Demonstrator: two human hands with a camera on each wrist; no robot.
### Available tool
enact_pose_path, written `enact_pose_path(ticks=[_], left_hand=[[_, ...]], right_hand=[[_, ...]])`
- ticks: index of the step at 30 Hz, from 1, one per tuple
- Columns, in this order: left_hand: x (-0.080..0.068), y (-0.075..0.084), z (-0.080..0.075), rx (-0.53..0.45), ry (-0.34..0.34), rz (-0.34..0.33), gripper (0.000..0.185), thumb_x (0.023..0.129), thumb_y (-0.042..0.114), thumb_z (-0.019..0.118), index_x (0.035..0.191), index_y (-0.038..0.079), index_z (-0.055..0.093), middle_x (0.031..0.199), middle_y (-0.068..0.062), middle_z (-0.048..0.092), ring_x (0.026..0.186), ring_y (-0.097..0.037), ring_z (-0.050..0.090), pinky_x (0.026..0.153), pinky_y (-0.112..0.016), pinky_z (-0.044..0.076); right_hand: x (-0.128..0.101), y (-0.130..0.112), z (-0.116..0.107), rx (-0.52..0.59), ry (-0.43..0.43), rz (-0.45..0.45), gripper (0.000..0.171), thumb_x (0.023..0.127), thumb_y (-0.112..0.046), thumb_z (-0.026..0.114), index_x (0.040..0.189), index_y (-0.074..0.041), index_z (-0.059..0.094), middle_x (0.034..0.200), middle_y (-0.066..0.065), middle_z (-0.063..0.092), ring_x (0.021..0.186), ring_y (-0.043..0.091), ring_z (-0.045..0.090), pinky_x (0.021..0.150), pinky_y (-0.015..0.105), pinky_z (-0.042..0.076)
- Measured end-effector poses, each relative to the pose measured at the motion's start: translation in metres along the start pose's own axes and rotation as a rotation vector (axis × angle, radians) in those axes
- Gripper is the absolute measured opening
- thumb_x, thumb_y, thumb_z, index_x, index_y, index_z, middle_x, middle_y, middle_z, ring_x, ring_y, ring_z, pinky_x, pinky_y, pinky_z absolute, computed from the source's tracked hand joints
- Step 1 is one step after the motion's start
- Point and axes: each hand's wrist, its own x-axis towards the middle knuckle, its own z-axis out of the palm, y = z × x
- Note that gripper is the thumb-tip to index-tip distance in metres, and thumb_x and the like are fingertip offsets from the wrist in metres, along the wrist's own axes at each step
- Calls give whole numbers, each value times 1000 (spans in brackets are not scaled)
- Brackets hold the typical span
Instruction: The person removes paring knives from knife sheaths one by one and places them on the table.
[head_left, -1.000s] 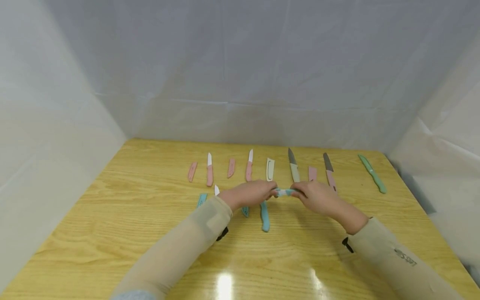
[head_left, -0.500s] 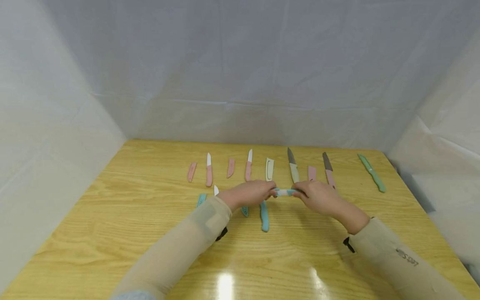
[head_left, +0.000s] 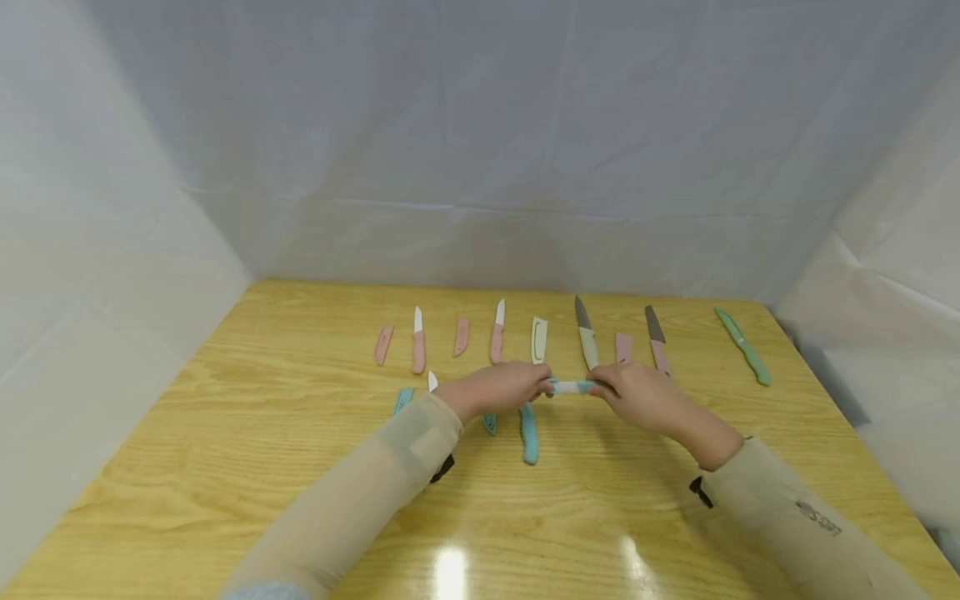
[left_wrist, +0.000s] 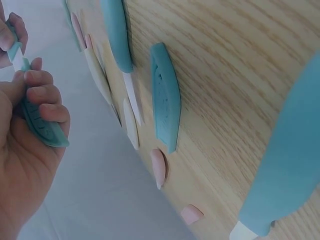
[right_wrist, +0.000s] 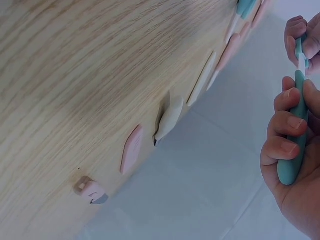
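My left hand (head_left: 504, 387) grips a teal blade sheath (left_wrist: 41, 123), fingers curled round it. The right hand (head_left: 641, 402) holds a paring knife by its teal handle (right_wrist: 292, 162). A short stretch of white blade (head_left: 568, 387) shows between the two hands; its tip end is inside the sheath. Both hands are raised above the table. Below and beside the left hand lie a second teal-handled knife (head_left: 529, 435) and a teal sheath (left_wrist: 165, 97). Another knife's white blade tip (head_left: 432, 381) shows past the left forearm, which hides part of it in the head view.
On the wooden table (head_left: 225, 433), a back row holds pink-handled knives (head_left: 418, 350), pink sheaths (head_left: 384, 344), a cream sheath (head_left: 539, 339), a cream-handled knife (head_left: 587, 333), a pink-handled dark-bladed knife (head_left: 656, 337) and a green knife (head_left: 744, 346). Another teal sheath (head_left: 403, 399) lies left. White sheeting (head_left: 480, 167) surrounds the table.
My right hand has shifted slightly to the right, and a little more white blade shows between the hands. The left hand stays nearly still. Nothing on the table has moved.
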Motion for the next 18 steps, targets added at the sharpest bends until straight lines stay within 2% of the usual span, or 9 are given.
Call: enact_pose_path(ticks=[10, 18], left_hand=[[-1, 0, 1, -25, 0, -12, 21, 105, 22, 40, 107, 7, 55, 91, -12, 64, 63, -9, 43, 56, -18, 35], [-1, -3, 1, -29, 6, -21, 21, 105, 23, 40, 106, 8, 55, 91, -13, 63, 64, -8, 42, 58, -18, 35]], right_hand=[[0, 4, 1, 3, 1, -24, 14, 99, -19, 54, 98, -9, 64, 68, -4, 52, 55, 7, 41, 53, 24, 36], [-1, 7, -1, -5, 10, -54, 15, 99, -18, 54, 101, -8, 65, 72, -4, 58, 55, 6, 42, 56, 24, 37]])
